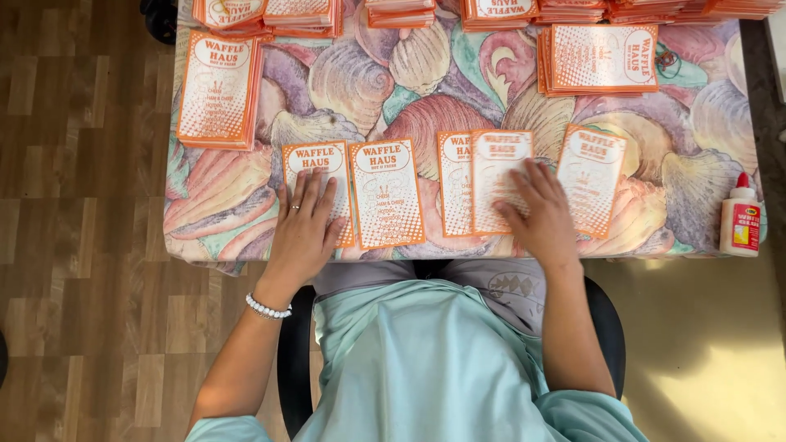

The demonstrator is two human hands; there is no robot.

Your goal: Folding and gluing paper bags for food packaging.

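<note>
- While both hands lie flat on the orange-and-white cards, this looks to me like the laying-out stage: a row of five cards runs along the near edge of the tabletop (720, 123), which wears a seashell-print cloth.
- Left hand (304, 229) rests palm down on the leftmost card (315, 164), fingers spread and open, gripping nothing. Just beside it lies a second card (386, 192), touching or slightly overlapping the first.
- Right hand (536, 213) presses flat on the fourth card (495, 164), fingers open too. That card overlaps the third card (454, 184) on its left, and the fifth card (591, 180) sits tilted, just apart on the right.
- My guess at the next move: sliding or squaring a card, so light flat pressure, not a pinch.
- Edges: the row sits very near the front edge, so a pull toward the body could tip a card off onto the lap.
- Room: open cloth shows between the row and the card stack at left (217, 90), the stack at upper right (602, 57) and more stacks along the far edge.
- A glue bottle (740, 219) stands at the right corner, well apart from the right hand.
</note>
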